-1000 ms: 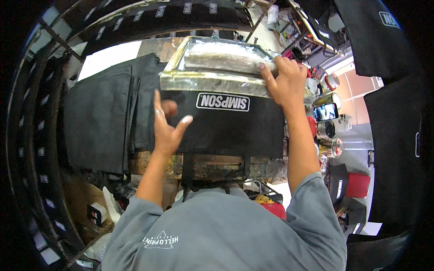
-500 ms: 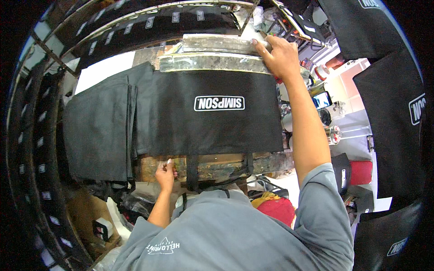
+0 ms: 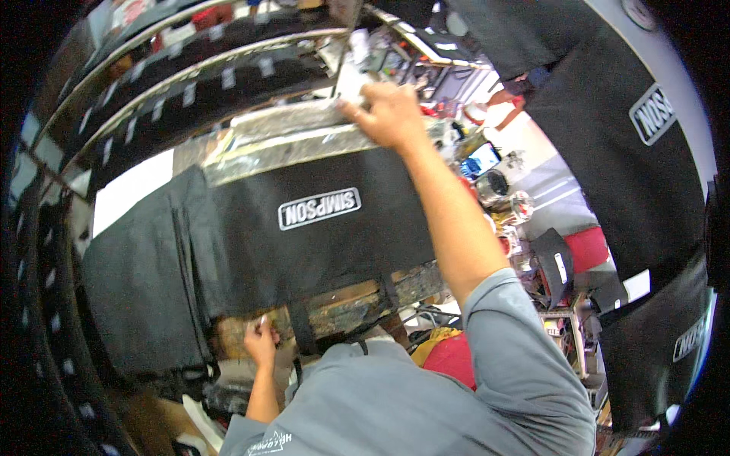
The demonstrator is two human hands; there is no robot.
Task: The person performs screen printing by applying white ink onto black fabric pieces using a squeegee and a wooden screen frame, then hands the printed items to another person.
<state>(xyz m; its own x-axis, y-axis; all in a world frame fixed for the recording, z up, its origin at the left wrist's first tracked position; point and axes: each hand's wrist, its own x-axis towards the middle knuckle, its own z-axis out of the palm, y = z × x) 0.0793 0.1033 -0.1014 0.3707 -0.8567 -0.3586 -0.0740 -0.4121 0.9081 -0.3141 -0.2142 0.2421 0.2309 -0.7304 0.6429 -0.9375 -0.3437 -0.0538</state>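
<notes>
A black fabric piece (image 3: 327, 258) with a white-outlined printed label lies flat on a paint-stained wooden board (image 3: 342, 310), two black straps hanging over its near edge. To its left is a stack of folded black fabric (image 3: 133, 281). Along the far edge stands a tape-covered, worn wooden frame (image 3: 281, 148). My right hand (image 3: 391, 118) reaches across and grips the right end of the frame's upper rail, thumb on the near face. My left hand (image 3: 261, 340) is at the board's near edge, left of the straps, its fingers curled together; anything in them is too small to make out.
Racks of black printed pieces (image 3: 190, 95) fill the far and left sides. On the right are jars (image 3: 492, 185), a lit phone (image 3: 480, 160) and hanging black fabric (image 3: 608, 159). A white sheet (image 3: 133, 194) lies at the far left, and a red item (image 3: 449, 359) is close to my body.
The whole view has tilted and swung to the right, so the bench sits lower and further left. My right hand stays on the frame, and my left hand stays at the board's edge.
</notes>
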